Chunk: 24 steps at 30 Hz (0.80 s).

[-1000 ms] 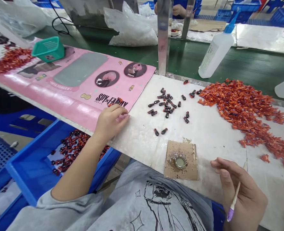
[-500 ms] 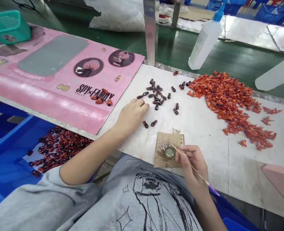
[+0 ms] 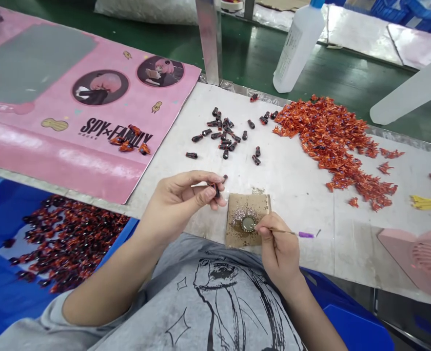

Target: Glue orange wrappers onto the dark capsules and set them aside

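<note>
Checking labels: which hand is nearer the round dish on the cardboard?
Right. The right hand sits beside the round dish; the left hand is farther left.

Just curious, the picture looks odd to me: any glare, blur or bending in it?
Head view: light is soft and even, with faint shadows under the left hand and right hand; a pale band of glare runs along the pink printed sheet; the bottle and metal post lean, likely lens warp; the orange pile looks sharp.
</note>
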Each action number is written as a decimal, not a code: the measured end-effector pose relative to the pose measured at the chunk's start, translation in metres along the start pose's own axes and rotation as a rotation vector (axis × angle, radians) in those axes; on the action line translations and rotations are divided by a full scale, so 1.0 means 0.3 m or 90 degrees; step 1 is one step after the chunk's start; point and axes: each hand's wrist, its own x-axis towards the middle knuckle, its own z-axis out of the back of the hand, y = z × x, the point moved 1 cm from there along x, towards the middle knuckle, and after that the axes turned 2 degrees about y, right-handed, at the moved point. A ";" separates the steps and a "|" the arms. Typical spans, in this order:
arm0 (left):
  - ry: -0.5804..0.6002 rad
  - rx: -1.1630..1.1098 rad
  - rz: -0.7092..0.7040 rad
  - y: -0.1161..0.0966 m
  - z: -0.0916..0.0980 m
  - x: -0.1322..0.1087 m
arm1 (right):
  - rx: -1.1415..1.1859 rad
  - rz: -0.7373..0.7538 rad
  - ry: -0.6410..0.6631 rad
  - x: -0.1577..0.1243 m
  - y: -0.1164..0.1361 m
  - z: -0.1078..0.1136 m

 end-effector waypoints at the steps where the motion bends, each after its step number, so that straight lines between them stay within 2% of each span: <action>1: 0.019 -0.056 0.031 0.002 -0.009 -0.010 | -0.004 -0.010 0.005 0.002 0.003 -0.002; 5: 0.055 -0.196 0.161 0.005 -0.041 -0.046 | 0.040 -0.129 -0.006 0.002 0.011 -0.008; 7: 0.038 -0.226 0.205 0.008 -0.060 -0.064 | 0.096 -0.188 -0.061 -0.002 0.018 -0.011; 9: 0.017 -0.241 0.234 0.016 -0.079 -0.082 | 0.160 -0.206 -0.140 -0.006 0.032 -0.013; 11: 0.007 -0.244 0.258 0.029 -0.097 -0.097 | 0.213 -0.183 -0.196 -0.007 0.054 -0.014; 13: 0.008 -0.242 0.277 0.043 -0.110 -0.107 | 0.234 -0.141 -0.211 -0.006 0.079 -0.016; 17: 0.022 -0.228 0.285 0.057 -0.122 -0.115 | 0.189 -0.074 -0.179 0.002 0.112 -0.018; 24: 0.022 -0.214 0.261 0.053 -0.119 -0.118 | 0.171 -0.027 -0.130 0.000 0.107 -0.024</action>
